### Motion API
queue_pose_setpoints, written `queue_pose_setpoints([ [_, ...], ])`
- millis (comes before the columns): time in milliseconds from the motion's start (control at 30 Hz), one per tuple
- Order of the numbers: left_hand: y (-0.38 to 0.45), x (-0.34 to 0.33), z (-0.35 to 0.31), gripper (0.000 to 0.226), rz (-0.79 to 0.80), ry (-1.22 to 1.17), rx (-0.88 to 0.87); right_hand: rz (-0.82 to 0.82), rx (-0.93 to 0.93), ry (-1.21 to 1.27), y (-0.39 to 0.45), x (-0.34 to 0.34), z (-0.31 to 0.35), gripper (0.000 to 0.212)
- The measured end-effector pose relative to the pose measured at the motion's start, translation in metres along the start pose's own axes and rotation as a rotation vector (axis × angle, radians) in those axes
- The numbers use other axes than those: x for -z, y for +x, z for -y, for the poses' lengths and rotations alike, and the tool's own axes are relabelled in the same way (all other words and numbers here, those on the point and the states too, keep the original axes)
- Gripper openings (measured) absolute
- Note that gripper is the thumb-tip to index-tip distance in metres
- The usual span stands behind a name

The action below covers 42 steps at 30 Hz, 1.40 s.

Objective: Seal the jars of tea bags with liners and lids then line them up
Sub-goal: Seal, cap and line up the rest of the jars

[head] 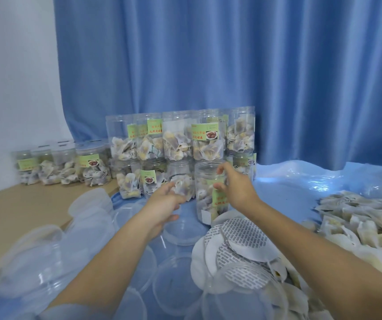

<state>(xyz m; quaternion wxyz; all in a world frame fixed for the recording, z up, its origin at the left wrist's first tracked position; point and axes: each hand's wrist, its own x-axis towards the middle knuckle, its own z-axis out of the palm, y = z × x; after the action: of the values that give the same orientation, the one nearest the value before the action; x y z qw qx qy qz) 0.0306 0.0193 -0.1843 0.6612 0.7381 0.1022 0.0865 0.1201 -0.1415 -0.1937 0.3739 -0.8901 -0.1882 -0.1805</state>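
Right hand: the right hand [236, 185] curls thumb and fingers round the upper wall of the open jar [209, 192].
Left hand: the left hand [165, 200] is near a tea bag [182, 184] just left of that jar (blurred; I cannot tell whether it holds it).
Jar: upright on the blue-covered bench [289, 192], in front of the stacked jars [180, 135].
Liners: printed liners [238, 239] piled near the right forearm.
Lids: clear lids [180, 229] scattered in front.
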Motion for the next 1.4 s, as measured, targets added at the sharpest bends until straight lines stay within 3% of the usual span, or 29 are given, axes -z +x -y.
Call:
queue_pose_setpoints([
  [133,-0.008,-0.006,0.006,0.056,-0.022,-0.081,-0.007,-0.033,0.002,-0.074,-0.005,-0.004,-0.012,0.022],
  [233,-0.008,-0.018,0.019,0.054,-0.031,-0.059,-0.035,-0.002,-0.003,-0.022,-0.006,-0.005,-0.021,0.037],
  [333,0.001,-0.028,0.037,0.055,-0.096,-0.004,-0.095,0.108,-0.057,0.335,-0.006,0.002,-0.031,0.074],
  [400,0.009,-0.033,0.046,0.053,-0.13,-0.002,-0.123,0.11,-0.143,0.476,-0.002,0.011,-0.049,0.071],
  [500,0.022,-0.04,0.055,0.053,-0.166,0.037,-0.148,0.014,-0.222,0.18,0.004,0.02,-0.088,0.037],
  [567,0.029,-0.045,0.06,0.051,-0.187,0.087,-0.186,0.119,-0.227,-0.087,0.0,0.018,-0.111,0.028],
  [667,0.032,-0.047,0.072,0.048,-0.211,0.307,-0.252,0.306,-0.26,-0.126,-0.01,0.01,-0.13,0.039],
  [733,0.03,-0.047,0.082,0.05,-0.215,0.506,-0.286,0.372,-0.228,-0.137,-0.011,0.007,-0.134,0.048],
  [800,0.028,-0.048,0.088,0.053,-0.212,0.604,-0.314,0.385,-0.166,-0.219,-0.013,0.003,-0.134,0.045],
  [933,0.025,-0.053,0.09,0.055,-0.2,0.652,-0.364,0.168,-0.165,-0.186,-0.015,0.0,-0.129,0.035],
  [1100,0.025,-0.049,0.089,0.053,-0.239,0.696,-0.383,-0.445,-0.071,0.24,-0.012,0.016,-0.084,0.018],
  [1167,0.025,-0.047,0.088,0.051,-0.276,0.723,-0.382,-0.55,0.044,0.357,-0.01,0.018,-0.053,0.02],
  [1233,0.025,-0.045,0.087,0.048,-0.315,0.744,-0.38,-0.563,0.152,0.309,-0.002,0.017,-0.025,0.012],
  [1300,0.025,-0.043,0.088,0.042,-0.329,0.79,-0.366,-0.468,0.227,0.134,0.012,0.017,-0.005,0.008],
  [1400,0.023,-0.041,0.091,0.037,-0.349,0.893,-0.311,0.033,0.186,-0.218,0.024,0.013,0.004,0.035],
])
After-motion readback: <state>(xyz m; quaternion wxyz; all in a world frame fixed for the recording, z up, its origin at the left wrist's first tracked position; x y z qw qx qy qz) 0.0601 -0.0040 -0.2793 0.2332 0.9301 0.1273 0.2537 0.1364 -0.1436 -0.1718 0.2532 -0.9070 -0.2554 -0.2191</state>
